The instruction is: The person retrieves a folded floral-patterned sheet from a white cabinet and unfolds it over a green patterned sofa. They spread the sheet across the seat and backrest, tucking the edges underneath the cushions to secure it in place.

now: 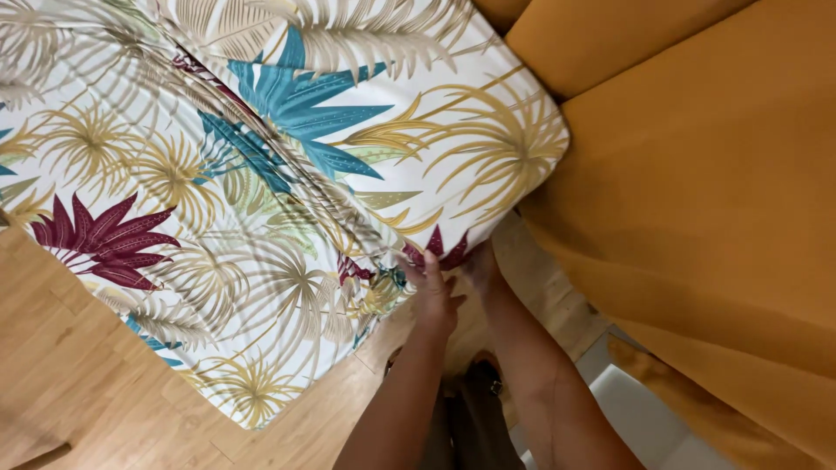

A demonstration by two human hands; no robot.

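Note:
A mattress wrapped in a white fitted sheet (287, 157) with tan, teal and maroon palm-leaf print fills the upper left of the head view. My left hand (433, 292) grips the sheet's lower edge at the near side, where the fabric bunches into wrinkles. My right hand (481, 264) reaches beside it, its fingers tucked under the same edge near the mattress corner and partly hidden by the sheet. Both forearms rise from the bottom middle of the frame.
An orange-yellow bed cover or cushion (697, 200) fills the right side, draping down past the mattress corner. Light wood plank floor (78, 374) lies at lower left. A white surface (644, 418) shows at the bottom right under the orange fabric.

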